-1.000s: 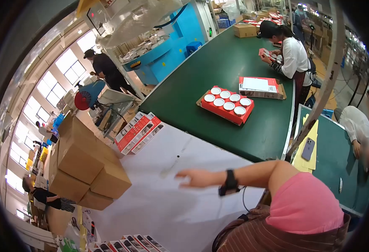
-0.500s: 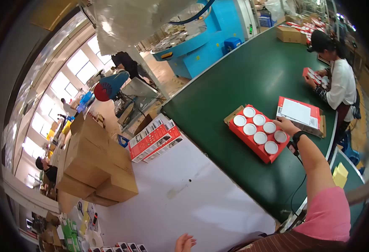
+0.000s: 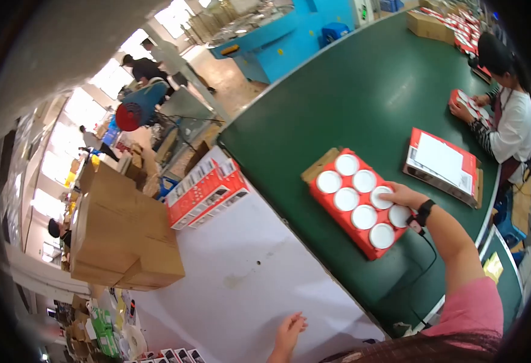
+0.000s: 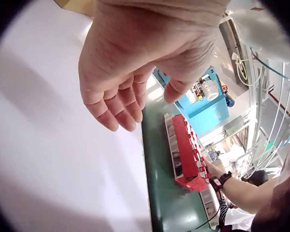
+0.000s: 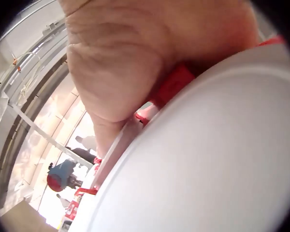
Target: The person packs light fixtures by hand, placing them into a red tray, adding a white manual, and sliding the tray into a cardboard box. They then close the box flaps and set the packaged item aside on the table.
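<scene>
A red carton (image 3: 364, 198) lies on the green conveyor top, with several round white lids (image 3: 346, 199) set in rows on its upper face. My right hand (image 3: 406, 196) grips its far right edge, the thumb over a lid; the other fingers are hidden behind that edge. In the right wrist view a large white lid (image 5: 208, 154) fills the foreground below the palm. My left hand (image 3: 289, 331) is over the white table near its front, holding nothing, its fingers loosely bent in the left wrist view.
A second red box (image 3: 444, 160) with white sheets on it lies behind the carton. Red printed boxes (image 3: 208, 196) stand at the white table's (image 3: 217, 254) far corner, beside brown cartons (image 3: 126, 230). A person (image 3: 510, 121) works across the conveyor. A cable hangs from my right wrist.
My right hand has gone from above the white table out to the carton and taken hold of its edge. The carton has shifted slightly away from the second box. My left hand has come into view.
</scene>
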Action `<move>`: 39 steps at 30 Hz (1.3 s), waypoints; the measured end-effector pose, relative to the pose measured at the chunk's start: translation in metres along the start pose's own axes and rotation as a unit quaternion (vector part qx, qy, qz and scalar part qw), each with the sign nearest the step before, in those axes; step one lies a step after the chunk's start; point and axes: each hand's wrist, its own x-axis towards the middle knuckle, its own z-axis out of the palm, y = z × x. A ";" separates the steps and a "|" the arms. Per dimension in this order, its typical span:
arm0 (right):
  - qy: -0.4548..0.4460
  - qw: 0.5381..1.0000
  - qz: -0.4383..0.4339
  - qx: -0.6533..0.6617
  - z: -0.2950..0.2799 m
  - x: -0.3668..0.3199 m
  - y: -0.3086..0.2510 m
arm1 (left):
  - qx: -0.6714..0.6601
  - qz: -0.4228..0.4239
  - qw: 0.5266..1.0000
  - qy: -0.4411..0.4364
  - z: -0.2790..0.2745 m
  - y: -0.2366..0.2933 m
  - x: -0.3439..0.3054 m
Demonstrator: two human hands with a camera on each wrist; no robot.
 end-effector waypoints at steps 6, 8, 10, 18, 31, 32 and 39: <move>-0.069 0.996 0.015 -0.049 0.101 -0.037 -0.017 | -0.064 -0.014 0.997 0.034 0.025 0.016 0.031; -0.074 0.992 0.007 -0.100 0.137 -0.065 -0.033 | -0.080 -0.013 0.994 0.079 0.029 0.010 0.034; -0.095 0.987 0.004 -0.133 0.172 -0.091 -0.037 | -0.104 -0.026 0.988 0.108 0.033 0.023 0.029; -0.155 0.961 -0.058 -0.222 0.271 -0.163 -0.020 | -0.153 0.087 0.971 0.164 -0.027 -0.049 0.002; 0.008 0.960 -0.182 -0.214 0.330 -0.242 -0.015 | -0.062 0.153 0.952 0.259 -0.044 -0.073 -0.053; 0.020 0.955 -0.192 -0.223 0.333 -0.244 -0.011 | -0.079 0.175 0.954 0.231 -0.048 -0.074 -0.055; 0.032 0.967 -0.160 -0.195 0.352 -0.265 0.004 | -0.024 0.140 0.966 0.216 -0.063 -0.064 -0.076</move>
